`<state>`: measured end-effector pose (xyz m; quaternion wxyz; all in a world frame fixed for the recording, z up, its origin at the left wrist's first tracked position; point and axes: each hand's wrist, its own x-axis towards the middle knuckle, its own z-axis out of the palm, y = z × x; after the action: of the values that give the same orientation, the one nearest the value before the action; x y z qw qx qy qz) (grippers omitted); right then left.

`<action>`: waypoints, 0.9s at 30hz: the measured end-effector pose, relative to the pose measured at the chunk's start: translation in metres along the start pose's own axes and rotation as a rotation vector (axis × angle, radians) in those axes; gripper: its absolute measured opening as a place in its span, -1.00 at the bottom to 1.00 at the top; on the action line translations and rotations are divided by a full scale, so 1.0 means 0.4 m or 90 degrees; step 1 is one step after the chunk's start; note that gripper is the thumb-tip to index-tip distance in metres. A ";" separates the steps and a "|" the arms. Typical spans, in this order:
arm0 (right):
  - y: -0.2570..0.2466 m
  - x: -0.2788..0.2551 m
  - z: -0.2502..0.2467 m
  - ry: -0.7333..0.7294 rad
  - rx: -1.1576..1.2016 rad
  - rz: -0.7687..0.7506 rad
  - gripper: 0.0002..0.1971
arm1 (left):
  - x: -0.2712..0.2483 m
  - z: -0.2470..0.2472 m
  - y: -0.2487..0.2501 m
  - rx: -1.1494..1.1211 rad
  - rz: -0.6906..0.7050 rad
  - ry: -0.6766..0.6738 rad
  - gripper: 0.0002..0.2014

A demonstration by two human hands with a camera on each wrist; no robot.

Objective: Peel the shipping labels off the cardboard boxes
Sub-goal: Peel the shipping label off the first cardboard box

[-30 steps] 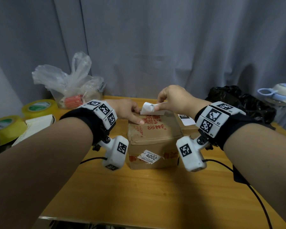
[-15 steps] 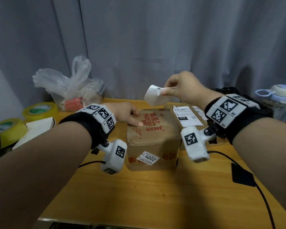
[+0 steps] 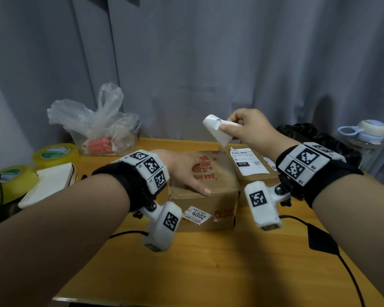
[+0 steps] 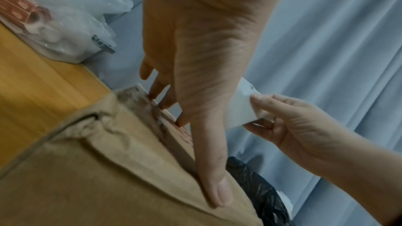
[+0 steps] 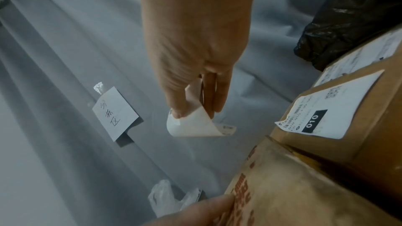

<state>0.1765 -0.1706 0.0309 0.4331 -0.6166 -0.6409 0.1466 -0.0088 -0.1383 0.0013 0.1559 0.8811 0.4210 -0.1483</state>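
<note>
Wooden counter [image 3: 208, 262] by grey curtain | right hand [image 3: 248, 127] pinches peeled label [image 3: 215, 129] aloft | left hand [image 3: 184, 171] flat on near box [image 3: 217, 189] | next label [image 3: 248, 162] just right, under right hand.

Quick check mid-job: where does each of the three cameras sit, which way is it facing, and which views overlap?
Head: above, facing forward and down at the table; both forearms, left hand flat on the box, right hand pinching the peeled label.
Left wrist: looks along the left hand over the box; the right hand shows too.
Right wrist: looks along the right hand at the label, curtain behind; a left fingertip at the bottom.
Shared: all three show label and box.
</note>
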 end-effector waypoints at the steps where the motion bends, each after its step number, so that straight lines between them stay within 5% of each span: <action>1: 0.002 -0.004 -0.002 0.003 0.033 0.011 -0.83 | 0.000 -0.004 -0.005 -0.010 0.004 0.008 -0.02; 9: 0.024 -0.036 -0.024 0.005 0.213 0.073 -0.85 | 0.033 -0.011 -0.051 -0.012 0.022 0.187 -0.32; 14: 0.039 -0.043 -0.012 -0.061 0.344 0.115 -0.90 | 0.017 -0.034 -0.015 -0.478 0.164 0.318 -0.27; 17: 0.040 -0.044 -0.001 -0.088 0.343 0.114 -0.90 | 0.012 -0.054 0.009 -0.599 0.206 0.289 -0.51; 22: 0.044 -0.042 0.007 -0.076 0.352 0.084 -0.83 | 0.027 -0.062 0.027 -0.592 0.139 0.370 -0.72; 27: 0.054 -0.040 0.002 -0.057 0.375 0.055 -0.69 | 0.036 -0.053 0.028 -0.552 0.115 0.336 -0.73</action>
<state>0.1881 -0.1806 0.0090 0.5580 -0.4838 -0.5626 0.3717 0.0114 -0.1266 0.0167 0.4077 0.7756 0.3913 0.2812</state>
